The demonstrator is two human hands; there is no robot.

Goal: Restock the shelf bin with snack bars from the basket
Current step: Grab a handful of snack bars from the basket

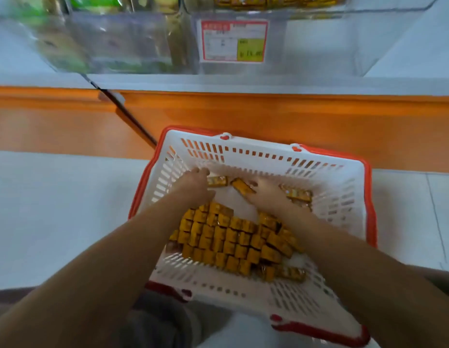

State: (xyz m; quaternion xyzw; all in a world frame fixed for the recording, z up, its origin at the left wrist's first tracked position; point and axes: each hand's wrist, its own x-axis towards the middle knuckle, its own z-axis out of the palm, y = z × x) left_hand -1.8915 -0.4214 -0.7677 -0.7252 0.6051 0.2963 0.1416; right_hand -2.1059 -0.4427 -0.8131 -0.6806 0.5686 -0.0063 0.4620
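Nearer than the fingers, a packed block of snack bars (226, 237) lay in the basket (243, 292), so most of the restocking looked undone. The left hand (193, 183) and right hand (269, 195) reached among loose bars (243, 186) at their fingers, but blur hid whether either gripped one. Far beyond the fingers, the shelf bin (318, 46) looked mostly unfilled.

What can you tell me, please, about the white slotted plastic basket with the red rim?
The white slotted plastic basket with a red rim stands upright on the pale floor in front of the orange shelf base. Its walls flare outward. Yellow-wrapped snack bars fill its near half in rows; a few lie loose by the far wall, where the left hand and right hand reach in.
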